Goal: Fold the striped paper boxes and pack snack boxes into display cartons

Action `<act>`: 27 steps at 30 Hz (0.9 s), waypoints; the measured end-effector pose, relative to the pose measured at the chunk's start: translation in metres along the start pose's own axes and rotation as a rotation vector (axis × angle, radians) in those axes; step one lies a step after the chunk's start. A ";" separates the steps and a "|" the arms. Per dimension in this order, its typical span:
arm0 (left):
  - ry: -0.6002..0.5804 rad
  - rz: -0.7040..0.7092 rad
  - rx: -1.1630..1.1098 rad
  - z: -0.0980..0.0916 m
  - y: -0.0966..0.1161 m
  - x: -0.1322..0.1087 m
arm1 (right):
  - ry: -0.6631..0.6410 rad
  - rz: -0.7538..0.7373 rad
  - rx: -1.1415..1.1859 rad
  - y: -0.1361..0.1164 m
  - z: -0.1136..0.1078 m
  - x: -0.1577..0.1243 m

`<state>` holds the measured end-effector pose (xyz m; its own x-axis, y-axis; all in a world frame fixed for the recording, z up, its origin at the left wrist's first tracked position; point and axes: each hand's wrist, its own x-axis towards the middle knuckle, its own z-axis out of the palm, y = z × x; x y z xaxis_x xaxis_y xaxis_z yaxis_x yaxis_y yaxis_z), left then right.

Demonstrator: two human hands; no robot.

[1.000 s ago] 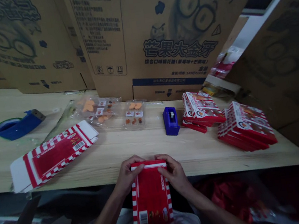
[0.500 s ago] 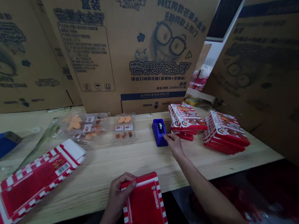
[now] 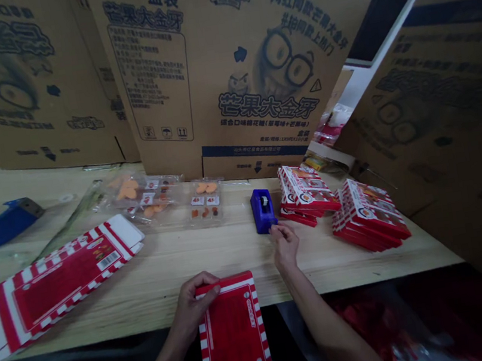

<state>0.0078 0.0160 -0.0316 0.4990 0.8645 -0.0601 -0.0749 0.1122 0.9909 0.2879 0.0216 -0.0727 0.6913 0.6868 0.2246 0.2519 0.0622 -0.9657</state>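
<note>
Currently, the left hand [image 3: 194, 305] is clamped on the upper edge of a red-and-white striped cardboard box [image 3: 233, 341]; the right hand [image 3: 285, 246], half-curled and empty, sits just before a small blue plastic tape dispenser [image 3: 263, 211], with stacked red cartons [image 3: 308, 190] beyond it.

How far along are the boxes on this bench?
Done: two stacks of made-up red-and-white boxes sit at right. In hand: the left hand holds a striped box; the right hand is beside a blue tape dispenser. Left: a flat striped carton and plastic trays.
</note>
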 end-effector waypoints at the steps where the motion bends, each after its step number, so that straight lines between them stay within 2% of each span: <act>1: -0.006 -0.007 -0.004 0.001 0.000 0.000 | 0.062 0.006 -0.009 0.003 0.000 -0.003; 3: -0.024 -0.019 -0.016 0.002 0.000 0.001 | 0.153 0.016 -0.032 0.007 0.000 -0.004; 6: -0.049 -0.027 -0.029 0.004 -0.002 0.002 | 0.161 0.022 -0.053 0.007 -0.002 -0.002; 9: -0.054 -0.007 -0.015 0.005 -0.001 0.002 | 0.076 0.034 -0.063 -0.003 -0.012 -0.005; 11: -0.059 0.011 -0.003 0.006 0.002 0.001 | -0.050 0.053 -0.056 -0.017 -0.020 -0.008; 13: -0.071 0.008 -0.011 0.008 0.004 0.000 | -0.242 0.077 -0.040 -0.038 -0.024 -0.007; 15: -0.081 -0.005 -0.022 0.011 0.006 0.001 | -0.558 0.078 -0.037 -0.066 -0.020 -0.001; 16: -0.088 -0.007 -0.019 0.013 0.007 0.001 | -0.918 0.050 -0.071 -0.081 -0.015 0.004; 17: -0.094 -0.005 -0.011 0.014 0.007 0.002 | -1.210 -0.009 -0.105 -0.095 -0.008 0.008; 18: -0.099 0.001 0.000 0.016 0.007 0.002 | -1.430 -0.077 -0.140 -0.109 0.001 0.012; 20: -0.114 0.019 0.015 0.018 0.009 0.003 | -1.719 -0.196 -0.213 -0.131 0.020 0.015; 22: -0.132 0.031 0.009 0.020 0.010 0.004 | -1.868 -0.294 -0.305 -0.145 0.038 0.013; 23: -0.136 0.037 0.005 0.020 0.011 0.004 | -1.903 -0.347 -0.365 -0.149 0.045 0.010; 25: -0.136 0.045 0.004 0.020 0.012 0.004 | -1.880 -0.478 -0.522 -0.152 0.054 0.002; 27: -0.129 0.045 0.005 0.020 0.012 0.003 | -1.771 -0.592 -0.669 -0.153 0.056 -0.005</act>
<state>0.0261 0.0101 -0.0175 0.6021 0.7984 -0.0002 -0.0953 0.0721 0.9928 0.2084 0.0490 0.0663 -0.7789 0.5377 -0.3228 0.6176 0.5684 -0.5436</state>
